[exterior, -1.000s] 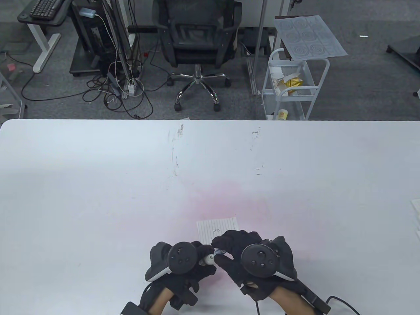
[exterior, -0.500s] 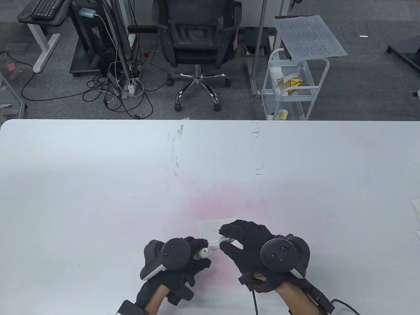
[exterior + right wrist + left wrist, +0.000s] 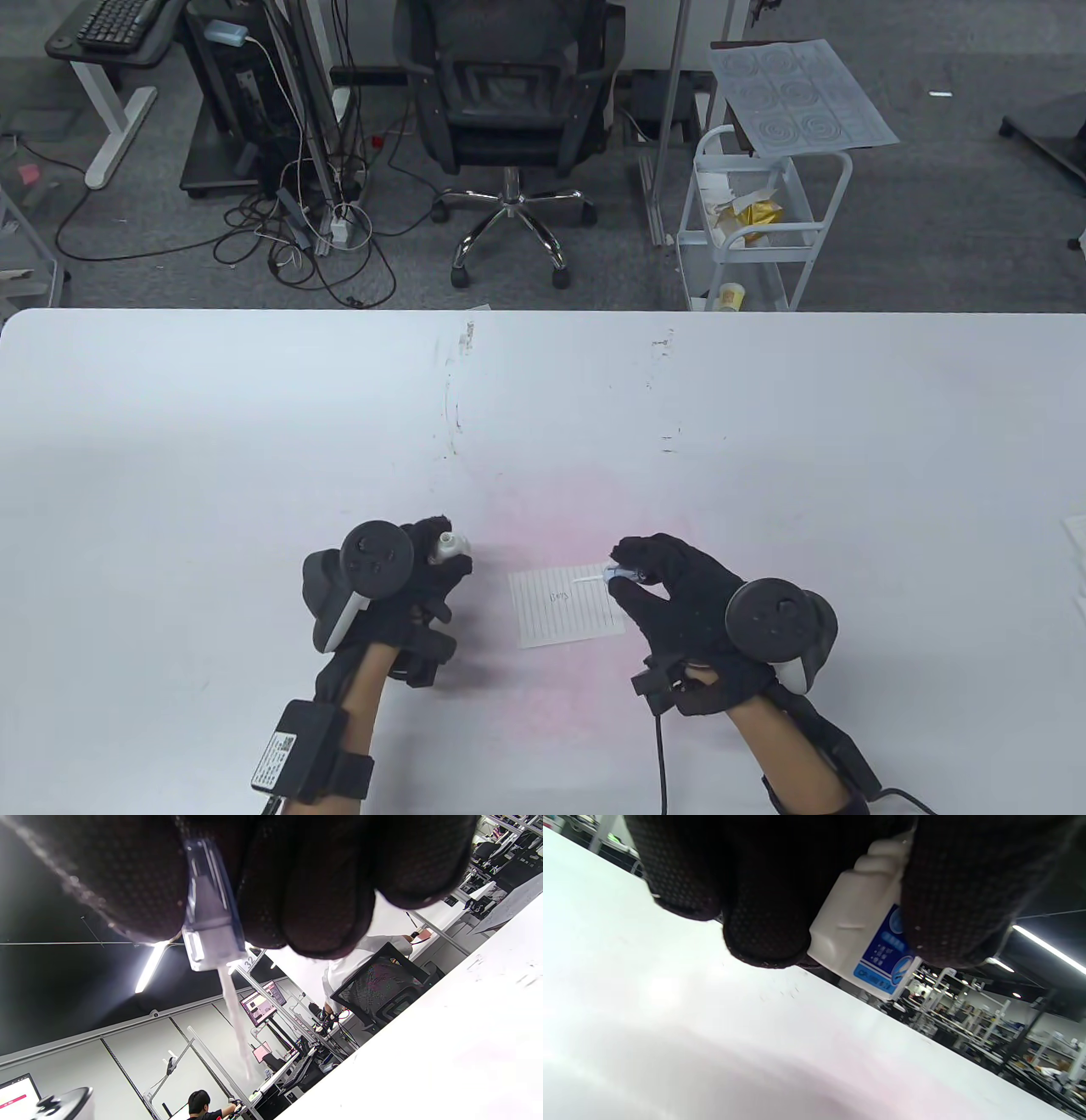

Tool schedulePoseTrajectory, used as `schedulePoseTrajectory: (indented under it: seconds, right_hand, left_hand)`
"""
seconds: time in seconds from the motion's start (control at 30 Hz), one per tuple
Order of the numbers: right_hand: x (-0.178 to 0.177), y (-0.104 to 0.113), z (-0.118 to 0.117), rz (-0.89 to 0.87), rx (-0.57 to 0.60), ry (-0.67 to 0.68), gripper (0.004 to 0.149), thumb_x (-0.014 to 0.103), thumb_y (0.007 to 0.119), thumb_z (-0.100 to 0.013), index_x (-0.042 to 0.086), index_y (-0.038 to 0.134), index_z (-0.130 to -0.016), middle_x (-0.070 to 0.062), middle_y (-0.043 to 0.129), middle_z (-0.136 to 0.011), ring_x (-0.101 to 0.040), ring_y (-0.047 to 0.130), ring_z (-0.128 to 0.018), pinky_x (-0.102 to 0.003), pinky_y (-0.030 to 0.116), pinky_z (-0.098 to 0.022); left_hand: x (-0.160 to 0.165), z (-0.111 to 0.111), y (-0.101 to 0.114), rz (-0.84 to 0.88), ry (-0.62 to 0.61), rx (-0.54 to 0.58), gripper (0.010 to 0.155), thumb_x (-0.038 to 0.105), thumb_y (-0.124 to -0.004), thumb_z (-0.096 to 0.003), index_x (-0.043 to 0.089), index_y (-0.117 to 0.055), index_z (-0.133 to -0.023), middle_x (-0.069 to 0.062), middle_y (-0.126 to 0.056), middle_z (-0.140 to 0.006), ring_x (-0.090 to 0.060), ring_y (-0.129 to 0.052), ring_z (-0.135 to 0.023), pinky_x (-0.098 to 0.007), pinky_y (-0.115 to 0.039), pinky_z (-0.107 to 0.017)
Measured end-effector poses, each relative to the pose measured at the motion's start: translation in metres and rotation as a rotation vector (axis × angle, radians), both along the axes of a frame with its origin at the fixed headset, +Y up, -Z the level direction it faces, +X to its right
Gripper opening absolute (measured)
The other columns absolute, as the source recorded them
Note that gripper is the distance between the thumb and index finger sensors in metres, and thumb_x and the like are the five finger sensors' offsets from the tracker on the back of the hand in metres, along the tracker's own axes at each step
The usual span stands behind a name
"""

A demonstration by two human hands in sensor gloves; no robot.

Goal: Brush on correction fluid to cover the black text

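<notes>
We hold the open bottle (image 3: 447, 548) upright in the left hand (image 3: 399, 586), fingers curled round its body, mouth uppermost so that no fluid spills. The left wrist view shows its blue label (image 3: 882, 959) between the gloved fingers (image 3: 763, 921) and its base clear of the bench (image 3: 254, 424). We keep it off to the left, well apart from the paper (image 3: 567, 608), presumably to leave the page free for brushing. The right hand (image 3: 679, 611) pinches the clear cap (image 3: 208, 912) between thumb and fingers; the white brush (image 3: 587, 580) projects from it to the left over the paper's far edge. The black text (image 3: 558, 597) lies just beyond the brush tip and on its near side, uncovered. Whether the tip touches the paper we cannot tell. The paper lies flat, unheld, between the two hands; a light stroke seems advisable lest it slide.
</notes>
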State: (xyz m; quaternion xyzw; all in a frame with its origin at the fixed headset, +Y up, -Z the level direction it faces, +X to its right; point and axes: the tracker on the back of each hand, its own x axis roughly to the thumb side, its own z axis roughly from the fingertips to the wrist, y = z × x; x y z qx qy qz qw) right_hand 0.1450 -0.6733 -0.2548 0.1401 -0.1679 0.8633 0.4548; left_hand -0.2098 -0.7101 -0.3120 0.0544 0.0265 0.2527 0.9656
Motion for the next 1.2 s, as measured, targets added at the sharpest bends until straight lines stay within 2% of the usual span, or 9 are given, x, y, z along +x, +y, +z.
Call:
schedulePoseTrajectory:
  seconds: [0.2, 0.43, 0.63, 0.7, 1.2]
  right_hand:
    - [0.001, -0.001, -0.002, -0.005, -0.017, -0.001, 0.046, 0.043, 0.091, -0.034, 0.023, 0.087, -0.075, -0.006, 0.089, -0.071, -0.029, 0.101, -0.050, -0.052, 0.079, -0.046]
    - [0.001, -0.001, -0.003, -0.009, -0.030, -0.004, 0.046, 0.043, 0.091, -0.034, 0.023, 0.087, -0.074, -0.006, 0.089, -0.071, -0.029, 0.101, -0.049, -0.052, 0.079, -0.046]
    - [0.001, -0.001, -0.004, -0.007, -0.040, -0.004, 0.046, 0.043, 0.091, -0.033, 0.023, 0.087, -0.074, -0.006, 0.089, -0.071, -0.029, 0.101, -0.049, -0.052, 0.079, -0.046]
    - [0.001, -0.001, -0.004, -0.007, -0.041, -0.006, 0.046, 0.044, 0.091, -0.033, 0.023, 0.087, -0.075, -0.006, 0.089, -0.071, -0.029, 0.101, -0.049, -0.052, 0.079, -0.046]
    - [0.002, -0.002, -0.004, -0.004, -0.041, -0.011, 0.046, 0.044, 0.091, -0.033, 0.023, 0.087, -0.074, -0.006, 0.090, -0.070, -0.029, 0.101, -0.049, -0.052, 0.079, -0.045]
  left_hand:
    - [-0.017, -0.026, -0.001, -0.015, 0.112, -0.005, 0.059, 0.050, -0.098, -0.0291, 0.027, -0.089, -0.082, -0.003, -0.102, -0.076, -0.021, -0.106, -0.059, -0.044, -0.084, -0.056]
    - [-0.033, -0.045, -0.027, 0.015, 0.180, -0.086, 0.059, 0.049, -0.098, -0.0294, 0.029, -0.087, -0.084, 0.000, -0.101, -0.079, -0.022, -0.103, -0.066, -0.046, -0.080, -0.060]
    - [-0.029, -0.050, -0.048, 0.002, 0.137, -0.144, 0.060, 0.049, -0.096, -0.0302, 0.027, -0.087, -0.085, -0.003, -0.100, -0.079, -0.024, -0.101, -0.067, -0.048, -0.078, -0.061]
    - [-0.028, -0.050, -0.049, -0.002, 0.125, -0.178, 0.060, 0.049, -0.095, -0.0325, 0.027, -0.083, -0.087, -0.002, -0.096, -0.082, -0.024, -0.096, -0.071, -0.049, -0.074, -0.065]
    - [-0.034, -0.046, -0.048, 0.023, 0.147, -0.161, 0.066, 0.051, -0.094, -0.0320, 0.026, -0.080, -0.091, -0.005, -0.093, -0.087, -0.026, -0.097, -0.073, -0.050, -0.075, -0.063]
